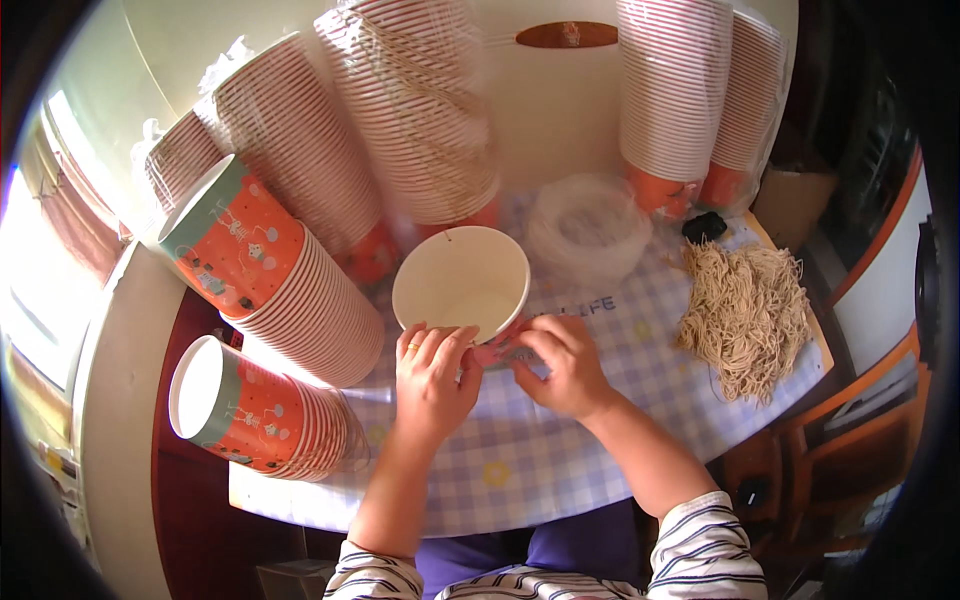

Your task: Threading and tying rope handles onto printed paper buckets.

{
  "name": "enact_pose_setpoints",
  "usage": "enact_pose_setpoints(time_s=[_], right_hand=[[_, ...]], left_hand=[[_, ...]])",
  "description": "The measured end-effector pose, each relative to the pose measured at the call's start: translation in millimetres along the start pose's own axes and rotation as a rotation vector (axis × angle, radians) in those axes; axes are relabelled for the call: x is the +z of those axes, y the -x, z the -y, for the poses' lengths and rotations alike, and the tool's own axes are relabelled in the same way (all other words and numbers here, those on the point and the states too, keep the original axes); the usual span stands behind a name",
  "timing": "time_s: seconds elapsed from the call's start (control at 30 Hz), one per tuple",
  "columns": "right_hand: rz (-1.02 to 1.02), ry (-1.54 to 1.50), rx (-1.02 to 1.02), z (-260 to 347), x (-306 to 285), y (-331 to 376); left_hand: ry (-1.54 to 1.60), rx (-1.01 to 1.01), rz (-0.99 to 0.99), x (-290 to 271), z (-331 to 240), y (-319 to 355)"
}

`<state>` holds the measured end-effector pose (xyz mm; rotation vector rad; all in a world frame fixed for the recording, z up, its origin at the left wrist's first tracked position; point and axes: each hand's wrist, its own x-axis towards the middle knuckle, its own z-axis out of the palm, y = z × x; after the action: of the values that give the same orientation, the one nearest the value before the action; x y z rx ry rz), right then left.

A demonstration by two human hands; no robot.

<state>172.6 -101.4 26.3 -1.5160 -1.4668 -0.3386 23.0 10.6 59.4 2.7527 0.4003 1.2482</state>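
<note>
A paper bucket (462, 275) with a white inside and a coloured outer wall stands in front of me, its mouth facing up and tilted toward me. My left hand (437, 368) is closed on its near rim, fingers over the edge and a ring on one finger. Against the near right of the wall, my right hand (560, 362) has thumb and forefinger bent together in a pinch. Whatever lies between those fingertips is too small to make out. A small dark mark shows at the bucket's far rim.
Nested bucket stacks (300, 300) lean at left, one shorter (270, 415). Wrapped stacks (410, 110) rise behind, more (675, 90) at back right. Clear rings or lids (590, 230) lie beyond the bucket. Beige cords (745, 320) and a black item (704, 227) rest right on the checked tablecloth (560, 450).
</note>
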Motion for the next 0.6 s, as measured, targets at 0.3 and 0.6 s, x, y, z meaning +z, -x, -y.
enact_pose_setpoints(time_s=[0.3,0.6], right_hand=[[-0.210,0.021,0.039,13.7,32.9,-1.7],[-0.188,-0.026,0.028,10.2,32.8,-2.2]], left_hand=[[0.044,-0.037,-0.038,0.3,-4.9,-3.0],[0.037,-0.066,-0.046,3.8,-4.7,-2.9]])
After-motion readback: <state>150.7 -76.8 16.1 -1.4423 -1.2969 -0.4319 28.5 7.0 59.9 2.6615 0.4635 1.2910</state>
